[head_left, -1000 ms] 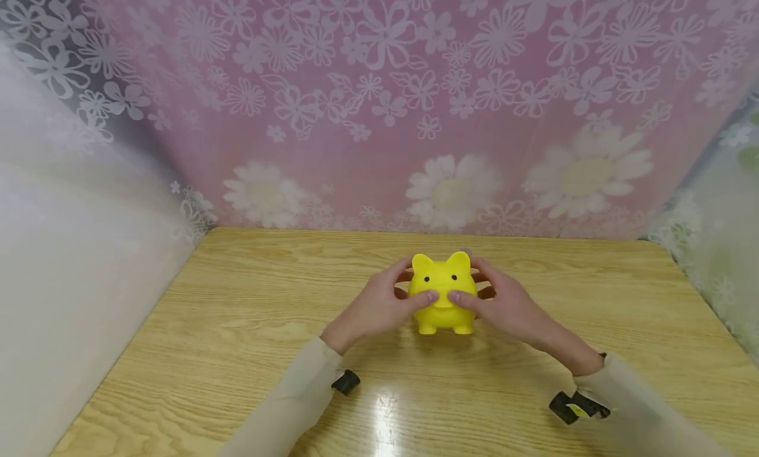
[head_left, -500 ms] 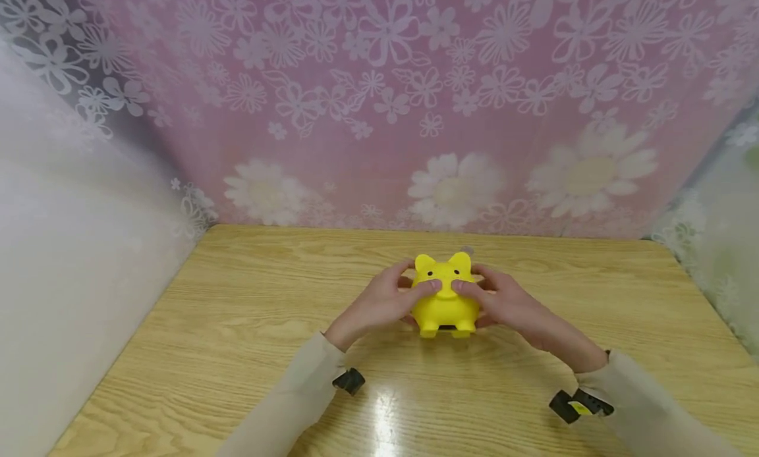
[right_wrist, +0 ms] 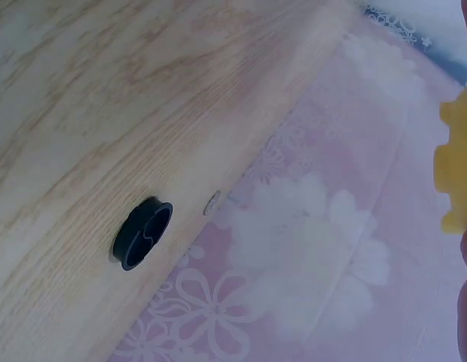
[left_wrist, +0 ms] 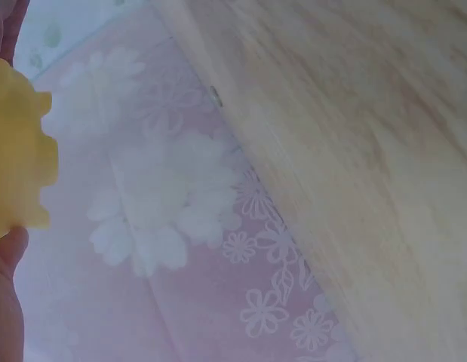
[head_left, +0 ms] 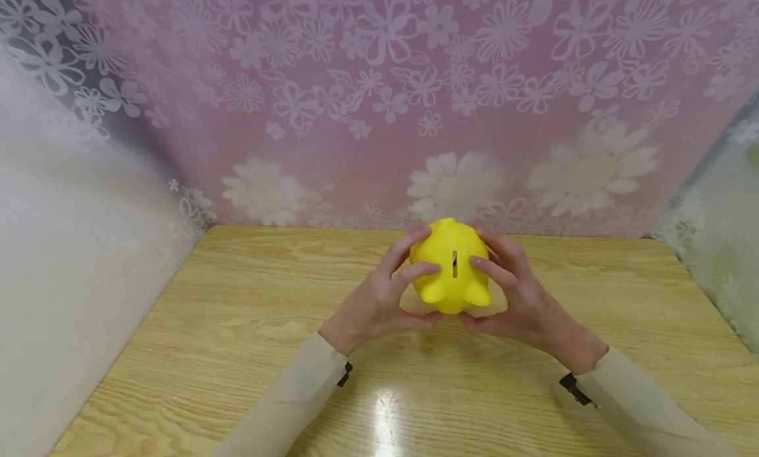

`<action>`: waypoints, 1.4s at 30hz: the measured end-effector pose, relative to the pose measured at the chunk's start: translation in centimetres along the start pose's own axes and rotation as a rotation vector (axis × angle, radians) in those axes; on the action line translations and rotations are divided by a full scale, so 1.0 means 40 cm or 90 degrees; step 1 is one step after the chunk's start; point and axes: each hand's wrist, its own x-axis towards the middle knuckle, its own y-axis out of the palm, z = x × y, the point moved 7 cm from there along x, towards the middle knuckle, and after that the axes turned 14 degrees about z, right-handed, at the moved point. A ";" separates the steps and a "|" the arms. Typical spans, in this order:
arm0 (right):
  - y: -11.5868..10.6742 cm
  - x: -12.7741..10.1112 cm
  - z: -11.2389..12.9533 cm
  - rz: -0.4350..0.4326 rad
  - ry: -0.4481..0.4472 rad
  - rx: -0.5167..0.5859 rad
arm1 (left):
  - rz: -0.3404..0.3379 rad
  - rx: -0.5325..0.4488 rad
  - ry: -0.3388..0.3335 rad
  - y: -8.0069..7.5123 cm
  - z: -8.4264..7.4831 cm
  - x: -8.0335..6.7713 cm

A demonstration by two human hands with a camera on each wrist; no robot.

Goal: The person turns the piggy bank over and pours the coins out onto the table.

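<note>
A yellow piggy bank (head_left: 450,266) is held up off the wooden table (head_left: 237,351), over its far middle part, close to the pink flowered curtain (head_left: 379,101) that hangs behind. It is tipped so that its back, with the dark coin slot (head_left: 454,264), faces the head camera, and its two ears point down and toward the near side. The left hand (head_left: 385,299) grasps it from the left, fingers curled over the top and the thumb underneath; the right hand (head_left: 516,292) grasps it from the right in the same way, so the bank sits between both palms. Both forearms wear pale beige sleeves (head_left: 284,404), each with a dark strap at the wrist. In the right wrist view a small black round cap (right_wrist: 142,233) lies on the table near the far edge, and beside it a tiny pale object, perhaps a coin (right_wrist: 212,202), though it is too small to tell. A glare spot shows on the near tabletop.
</note>
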 end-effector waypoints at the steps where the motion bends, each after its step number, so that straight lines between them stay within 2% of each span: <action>1: 0.001 -0.002 0.000 0.003 0.006 -0.005 | 0.001 -0.006 -0.003 0.002 0.001 -0.001; 4: 0.006 -0.008 -0.006 0.025 0.045 -0.021 | 0.013 -0.044 -0.031 0.012 0.012 -0.005; 6: 0.010 -0.013 -0.019 0.047 0.105 0.004 | 0.033 -0.092 -0.081 0.019 0.027 -0.007; 8: 0.018 -0.020 -0.039 0.080 0.212 0.061 | 0.059 -0.181 -0.175 0.030 0.051 -0.012; 11: 0.042 -0.039 -0.074 0.145 0.427 0.181 | 0.106 -0.333 -0.363 0.056 0.089 -0.028; 12: 0.051 -0.047 -0.082 0.169 0.499 0.217 | 0.122 -0.371 -0.424 0.067 0.099 -0.036; 14: 0.066 -0.060 -0.089 0.216 0.610 0.273 | 0.153 -0.421 -0.512 0.083 0.111 -0.047; 17: 0.084 -0.072 -0.089 0.261 0.694 0.355 | 0.189 -0.458 -0.581 0.102 0.118 -0.059; 20: 0.096 -0.076 -0.086 0.280 0.722 0.411 | 0.195 -0.499 -0.614 0.114 0.120 -0.068; 29: 0.100 -0.081 -0.091 0.292 0.764 0.441 | 0.188 -0.584 -0.655 0.126 0.122 -0.074; 33: 0.093 -0.074 -0.091 0.290 0.744 0.400 | 0.181 -0.573 -0.643 0.117 0.123 -0.068; 36: 0.084 -0.066 -0.093 0.260 0.683 0.347 | 0.166 -0.532 -0.596 0.109 0.125 -0.059; 38: 0.077 -0.060 -0.094 0.222 0.613 0.304 | 0.138 -0.514 -0.539 0.103 0.124 -0.052; 42: 0.051 -0.038 -0.079 0.131 0.388 0.194 | 0.071 -0.443 -0.382 0.078 0.110 -0.036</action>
